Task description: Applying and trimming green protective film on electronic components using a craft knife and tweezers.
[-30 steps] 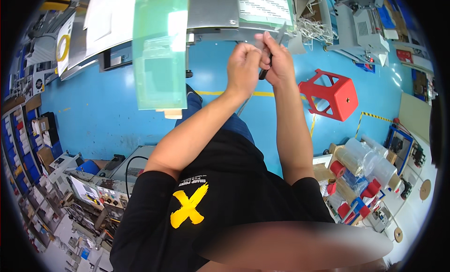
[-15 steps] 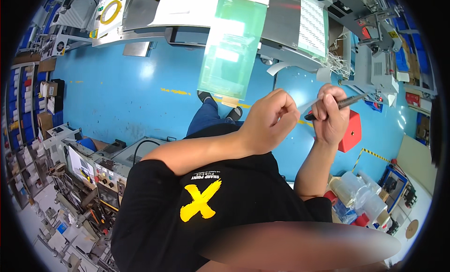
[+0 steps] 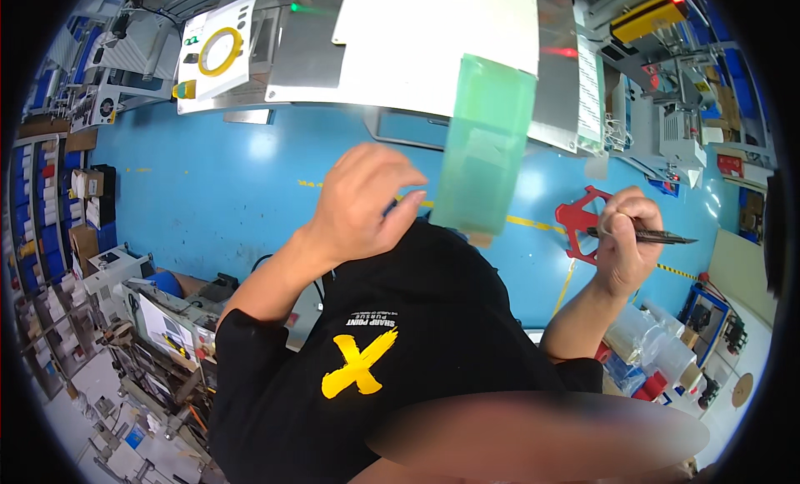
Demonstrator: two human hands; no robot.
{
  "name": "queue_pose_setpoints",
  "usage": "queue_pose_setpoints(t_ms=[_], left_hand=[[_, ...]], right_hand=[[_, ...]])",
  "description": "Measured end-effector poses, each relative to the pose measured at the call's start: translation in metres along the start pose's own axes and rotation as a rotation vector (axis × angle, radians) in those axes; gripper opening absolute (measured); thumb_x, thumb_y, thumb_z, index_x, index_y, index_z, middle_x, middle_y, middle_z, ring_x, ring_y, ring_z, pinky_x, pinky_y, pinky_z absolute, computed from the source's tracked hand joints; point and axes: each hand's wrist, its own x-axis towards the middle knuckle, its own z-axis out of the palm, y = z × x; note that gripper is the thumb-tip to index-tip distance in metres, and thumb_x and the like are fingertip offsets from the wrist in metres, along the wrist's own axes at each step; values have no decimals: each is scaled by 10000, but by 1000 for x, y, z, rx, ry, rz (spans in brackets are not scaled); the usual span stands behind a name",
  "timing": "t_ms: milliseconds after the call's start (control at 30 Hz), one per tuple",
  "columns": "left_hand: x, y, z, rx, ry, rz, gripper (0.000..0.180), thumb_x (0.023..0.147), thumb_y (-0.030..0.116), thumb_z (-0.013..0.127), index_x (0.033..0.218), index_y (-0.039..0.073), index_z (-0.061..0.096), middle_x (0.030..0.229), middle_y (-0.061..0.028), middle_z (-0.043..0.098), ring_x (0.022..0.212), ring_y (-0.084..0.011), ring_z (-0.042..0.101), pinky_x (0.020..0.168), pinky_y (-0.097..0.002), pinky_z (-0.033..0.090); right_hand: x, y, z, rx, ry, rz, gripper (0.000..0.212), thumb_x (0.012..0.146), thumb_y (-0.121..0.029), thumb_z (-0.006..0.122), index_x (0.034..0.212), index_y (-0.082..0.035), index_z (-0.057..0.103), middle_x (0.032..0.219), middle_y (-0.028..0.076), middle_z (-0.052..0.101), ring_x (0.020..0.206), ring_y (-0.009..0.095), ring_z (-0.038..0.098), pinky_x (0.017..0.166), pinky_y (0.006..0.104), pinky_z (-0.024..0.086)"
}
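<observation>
My left hand point(image 3: 367, 205) is raised in front of my chest with its fingers loosely curved and nothing visible in it. It is just left of a pale green translucent sheet point(image 3: 485, 146) that hangs down from the edge of a white work surface point(image 3: 433, 42). My right hand point(image 3: 623, 234) is off to the right, closed around a thin dark pointed tool point(image 3: 658, 235) whose tip points right. The two hands are well apart. My black shirt with a yellow cross fills the lower middle.
A red stool point(image 3: 579, 221) stands on the blue floor point(image 3: 225, 192) behind my right hand. Shelves with bins point(image 3: 50, 225) and a cluttered bench point(image 3: 158, 326) lie at the left. Clear plastic bottles point(image 3: 658, 346) sit at the lower right. Machines point(image 3: 675, 117) line the upper right.
My hands, together at the bench edge a second ago, have drawn apart. The left one moved left and lower; the right one swung right, still holding the dark tool.
</observation>
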Motion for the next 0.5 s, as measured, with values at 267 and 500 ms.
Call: queue_pose_setpoints(t_ms=[267, 500], left_hand=[[34, -35, 1, 250, -379, 361, 325, 803, 99, 619, 1127, 89, 636, 1195, -96, 587, 1165, -272, 532, 939, -414, 432], [72, -54, 21, 194, -374, 563, 257, 836, 129, 602, 1089, 91, 634, 1226, -110, 596, 1174, -284, 545, 961, -404, 450]], right_hand=[[-4, 3, 7, -63, 262, 119, 63, 923, -5, 603, 981, 12, 586, 923, 120, 537, 567, 62, 396, 499, 197, 332], [-9, 4, 10, -45, 331, 115, 92, 925, -25, 608, 1005, 20, 595, 956, 117, 545, 566, 69, 402, 497, 201, 336]])
